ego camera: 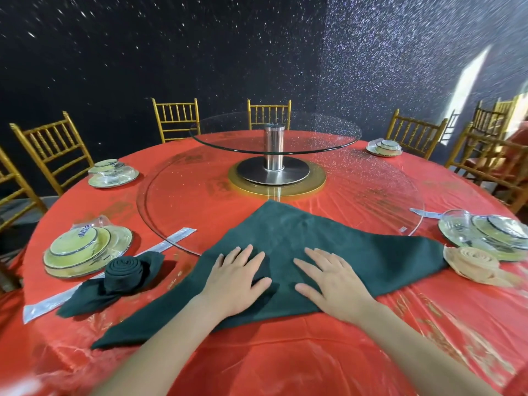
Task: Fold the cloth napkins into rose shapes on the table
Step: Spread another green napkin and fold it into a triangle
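both hands lie flat with fingers straight and spread, gripping nothing: left hand (237, 281) and right hand (331, 284) press side by side on the napkin (285, 232). it is a dark green triangle spread on the table (285, 352), long edge nearest the wrists, tip pointing away past the fingertips, its far half lying over the glass turntable (371, 190).

off to the left of the left hand stands a green rose (123, 271), a tight coil on its own loose tails, resting across a long wrapped packet (45, 304). just beyond it is a dish set (77, 252): a bowl stacked on plates under clear film; whether the bowl holds anything i cannot tell.

out past the right hand, just beside the napkin's corner, lies a beige rose (471, 262). behind that sits a second set (485, 232), a plate carrying a bowl and a clear glass one. two further sets (111, 172) sit well beyond the fingertips near the far rim, with gold chairs (175, 118) around.
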A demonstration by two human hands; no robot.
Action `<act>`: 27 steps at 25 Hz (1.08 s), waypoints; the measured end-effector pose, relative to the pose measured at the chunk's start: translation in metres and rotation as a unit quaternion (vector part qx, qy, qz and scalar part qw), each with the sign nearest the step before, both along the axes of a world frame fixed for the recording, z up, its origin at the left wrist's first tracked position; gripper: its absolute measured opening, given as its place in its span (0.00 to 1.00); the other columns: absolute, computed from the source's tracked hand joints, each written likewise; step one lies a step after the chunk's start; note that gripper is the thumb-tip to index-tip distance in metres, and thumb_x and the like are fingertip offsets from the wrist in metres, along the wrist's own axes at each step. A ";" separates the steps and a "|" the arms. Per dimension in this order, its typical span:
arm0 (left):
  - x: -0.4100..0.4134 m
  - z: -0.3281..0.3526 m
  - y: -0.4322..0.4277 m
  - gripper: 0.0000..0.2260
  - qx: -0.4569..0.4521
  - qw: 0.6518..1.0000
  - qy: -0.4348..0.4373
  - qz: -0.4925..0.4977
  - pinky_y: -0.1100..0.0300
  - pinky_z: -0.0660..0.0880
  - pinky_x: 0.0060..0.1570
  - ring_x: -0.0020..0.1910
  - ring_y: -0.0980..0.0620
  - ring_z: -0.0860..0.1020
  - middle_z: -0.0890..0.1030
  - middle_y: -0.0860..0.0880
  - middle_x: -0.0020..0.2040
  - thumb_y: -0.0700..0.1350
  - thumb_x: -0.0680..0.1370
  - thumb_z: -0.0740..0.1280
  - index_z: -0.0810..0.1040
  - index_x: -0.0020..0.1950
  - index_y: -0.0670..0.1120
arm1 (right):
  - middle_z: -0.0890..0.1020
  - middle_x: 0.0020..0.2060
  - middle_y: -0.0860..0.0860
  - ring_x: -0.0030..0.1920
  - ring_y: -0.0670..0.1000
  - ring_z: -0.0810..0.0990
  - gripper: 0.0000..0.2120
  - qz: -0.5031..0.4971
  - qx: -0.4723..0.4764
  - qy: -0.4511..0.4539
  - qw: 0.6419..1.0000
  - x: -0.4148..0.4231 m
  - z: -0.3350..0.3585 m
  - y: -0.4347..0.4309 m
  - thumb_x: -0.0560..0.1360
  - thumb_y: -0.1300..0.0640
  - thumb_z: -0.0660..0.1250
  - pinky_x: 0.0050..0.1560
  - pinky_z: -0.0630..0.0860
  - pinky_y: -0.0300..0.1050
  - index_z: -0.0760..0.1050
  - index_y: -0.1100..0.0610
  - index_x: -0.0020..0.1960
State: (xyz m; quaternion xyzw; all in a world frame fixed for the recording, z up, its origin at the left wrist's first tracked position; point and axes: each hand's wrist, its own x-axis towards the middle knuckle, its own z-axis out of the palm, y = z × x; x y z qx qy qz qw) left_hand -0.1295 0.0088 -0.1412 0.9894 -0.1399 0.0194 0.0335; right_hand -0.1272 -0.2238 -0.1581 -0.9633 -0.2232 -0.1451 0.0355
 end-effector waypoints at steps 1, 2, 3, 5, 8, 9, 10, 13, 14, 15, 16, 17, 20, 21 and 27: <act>-0.007 0.001 -0.004 0.32 -0.008 1.000 -0.003 -0.016 0.47 0.47 0.74 0.77 0.49 0.46 0.48 0.50 0.78 0.66 0.76 0.46 0.50 0.77 0.54 | 0.74 0.66 0.54 0.66 0.56 0.73 0.37 -0.005 -0.002 0.022 1.000 0.003 0.000 -0.001 0.75 0.31 0.36 0.64 0.68 0.55 0.72 0.48 0.66; -0.016 0.002 -0.009 0.34 -0.017 0.999 -0.005 -0.037 0.49 0.47 0.74 0.77 0.50 0.45 0.47 0.50 0.78 0.69 0.74 0.43 0.50 0.77 0.55 | 0.72 0.68 0.53 0.68 0.57 0.70 0.39 0.003 0.005 0.030 1.000 0.005 -0.002 -0.002 0.74 0.29 0.34 0.67 0.64 0.54 0.70 0.47 0.69; -0.024 0.001 -0.014 0.36 -0.024 0.998 -0.004 -0.058 0.50 0.46 0.74 0.77 0.51 0.45 0.47 0.51 0.78 0.71 0.73 0.41 0.50 0.77 0.55 | 0.69 0.70 0.53 0.70 0.56 0.67 0.41 0.012 0.016 0.029 0.999 0.005 -0.003 -0.003 0.72 0.28 0.33 0.68 0.61 0.54 0.67 0.47 0.70; -0.038 -0.006 -0.020 0.37 -0.010 0.995 -0.018 -0.095 0.48 0.50 0.73 0.77 0.51 0.48 0.50 0.53 0.78 0.73 0.72 0.41 0.54 0.76 0.56 | 0.63 0.73 0.52 0.73 0.54 0.61 0.43 0.013 0.036 0.048 0.998 0.003 0.001 -0.010 0.69 0.27 0.30 0.71 0.55 0.51 0.62 0.46 0.73; -0.044 -0.020 -0.018 0.28 0.022 0.992 -0.051 -0.114 0.49 0.76 0.55 0.65 0.50 0.74 0.74 0.53 0.67 0.71 0.74 0.48 0.74 0.64 0.59 | 0.67 0.71 0.54 0.71 0.54 0.66 0.39 -0.036 0.068 0.006 0.997 0.000 0.012 -0.044 0.73 0.29 0.36 0.70 0.59 0.51 0.67 0.49 0.70; -0.042 -0.024 -0.016 0.25 0.008 0.990 -0.060 -0.124 0.53 0.79 0.49 0.61 0.51 0.77 0.77 0.54 0.64 0.69 0.74 0.50 0.77 0.60 0.60 | 0.72 0.68 0.55 0.68 0.55 0.70 0.35 -0.067 0.090 -0.029 0.993 -0.001 0.013 -0.062 0.75 0.31 0.43 0.67 0.64 0.53 0.71 0.51 0.68; -0.040 -0.027 -0.014 0.23 -0.007 0.989 -0.063 -0.136 0.56 0.79 0.47 0.59 0.52 0.78 0.79 0.55 0.62 0.68 0.74 0.51 0.79 0.57 0.60 | 0.75 0.65 0.56 0.65 0.56 0.74 0.31 -0.103 0.118 -0.055 0.986 -0.002 0.014 -0.083 0.75 0.34 0.49 0.64 0.68 0.54 0.74 0.53 0.65; -0.039 -0.026 -0.011 0.20 -0.029 0.978 -0.118 -0.169 0.62 0.79 0.42 0.54 0.55 0.81 0.82 0.56 0.56 0.63 0.71 0.55 0.83 0.50 0.58 | 0.79 0.58 0.52 0.59 0.56 0.76 0.24 -0.187 0.182 -0.076 0.962 -0.017 0.016 -0.131 0.74 0.40 0.57 0.59 0.72 0.56 0.77 0.54 0.60; -0.039 -0.023 -0.011 0.19 -0.029 0.975 -0.131 -0.176 0.64 0.78 0.38 0.52 0.56 0.81 0.82 0.57 0.54 0.61 0.71 0.56 0.83 0.48 0.57 | 0.79 0.56 0.51 0.57 0.54 0.77 0.22 -0.177 0.164 -0.087 0.967 -0.024 0.015 -0.138 0.74 0.41 0.58 0.57 0.72 0.54 0.78 0.54 0.58; -0.039 -0.022 -0.011 0.18 -0.026 0.972 -0.142 -0.184 0.66 0.77 0.35 0.49 0.57 0.82 0.83 0.57 0.51 0.59 0.70 0.56 0.84 0.46 0.56 | 0.80 0.55 0.49 0.56 0.53 0.77 0.21 -0.142 0.128 -0.102 0.976 -0.030 0.011 -0.140 0.73 0.40 0.58 0.56 0.71 0.51 0.79 0.53 0.56; -0.039 -0.022 -0.011 0.17 -0.026 0.971 -0.147 -0.187 0.67 0.77 0.31 0.47 0.58 0.82 0.83 0.58 0.49 0.57 0.71 0.56 0.84 0.44 0.55 | 0.80 0.54 0.49 0.54 0.51 0.77 0.22 -0.092 0.085 -0.111 0.986 -0.035 0.006 -0.137 0.73 0.39 0.59 0.55 0.69 0.48 0.80 0.52 0.54; -0.039 -0.024 -0.011 0.16 -0.030 0.971 -0.148 -0.187 0.67 0.76 0.29 0.45 0.58 0.82 0.83 0.58 0.47 0.55 0.71 0.56 0.84 0.43 0.55 | 0.80 0.53 0.48 0.53 0.50 0.76 0.22 -0.044 0.046 -0.114 0.991 -0.039 0.002 -0.131 0.72 0.38 0.59 0.55 0.67 0.46 0.81 0.52 0.53; -0.036 -0.029 -0.008 0.13 -0.042 0.971 -0.148 -0.182 0.64 0.75 0.26 0.39 0.57 0.81 0.82 0.59 0.41 0.51 0.73 0.56 0.81 0.39 0.53 | 0.81 0.52 0.48 0.51 0.49 0.78 0.20 0.040 -0.022 -0.132 0.990 -0.032 -0.005 -0.106 0.70 0.41 0.61 0.56 0.66 0.45 0.81 0.52 0.52; -0.036 -0.029 -0.006 0.13 -0.046 0.973 -0.146 -0.175 0.64 0.75 0.26 0.38 0.57 0.80 0.82 0.58 0.39 0.50 0.73 0.56 0.81 0.38 0.53 | 0.81 0.52 0.49 0.51 0.49 0.78 0.18 0.048 -0.036 -0.144 0.988 -0.027 -0.005 -0.099 0.70 0.45 0.61 0.56 0.67 0.46 0.81 0.52 0.51; -0.057 -0.024 0.015 0.11 -0.061 0.980 -0.135 -0.131 0.65 0.72 0.25 0.34 0.59 0.79 0.80 0.59 0.33 0.51 0.71 0.57 0.79 0.38 0.53 | 0.83 0.48 0.51 0.46 0.54 0.82 0.19 -0.022 -0.054 -0.161 0.985 -0.029 -0.001 -0.106 0.65 0.54 0.55 0.54 0.66 0.48 0.84 0.53 0.44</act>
